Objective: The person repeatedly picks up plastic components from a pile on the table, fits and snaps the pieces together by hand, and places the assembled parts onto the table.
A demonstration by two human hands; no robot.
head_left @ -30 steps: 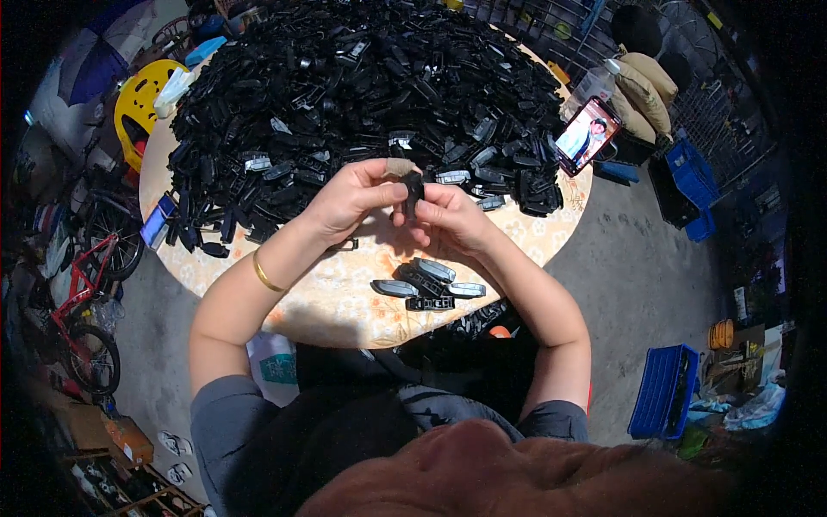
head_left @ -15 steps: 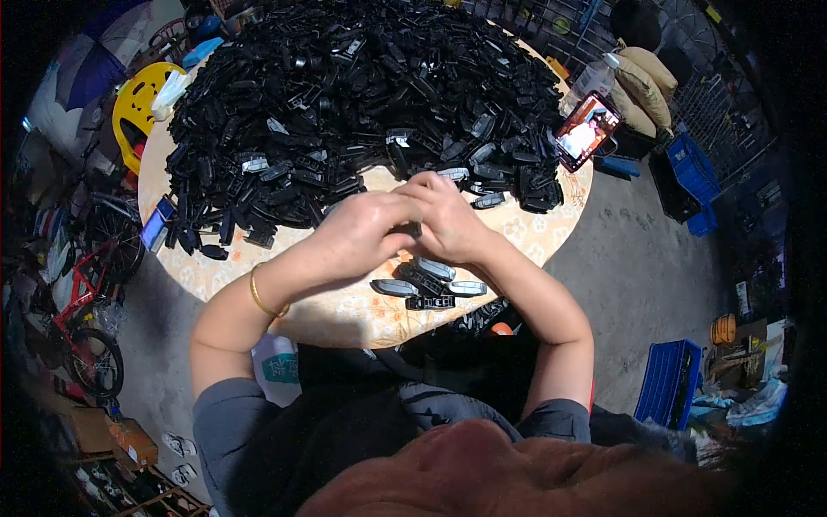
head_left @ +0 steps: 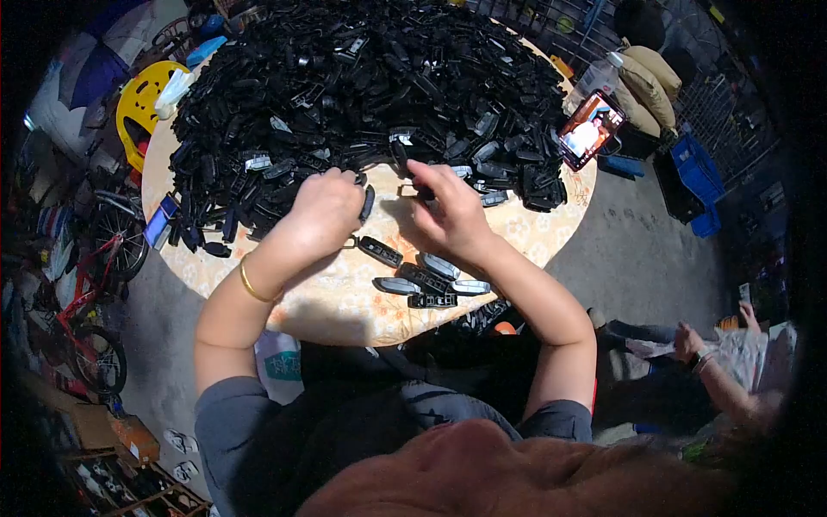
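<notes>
My left hand (head_left: pixel 327 211), with a gold bracelet on its wrist, is closed at the near edge of a big heap of black plastic parts (head_left: pixel 362 86). A dark oval part (head_left: pixel 368 204) shows at its fingertips. To its right, my right hand (head_left: pixel 455 211) has its fingers curled around a small black plastic part (head_left: pixel 421 192), mostly hidden. Between the hands and the table's near edge lies a small group of parts: a black casing (head_left: pixel 379 251), grey oval pieces (head_left: pixel 396 285) and black open-framed pieces (head_left: pixel 432 301).
The heap covers the far side of a round table (head_left: pixel 301 310) with a flowered cover. A lit phone (head_left: pixel 592 129) stands at its right edge, a blue-screened device (head_left: pixel 160 222) at its left. A yellow plastic seat (head_left: pixel 133 108) is beyond. Another person's arm (head_left: pixel 728 388) reaches in at right.
My hands, together before, have moved apart, the left one toward the heap's left part. A black casing now lies beside the small group. Another person has come into view at the right.
</notes>
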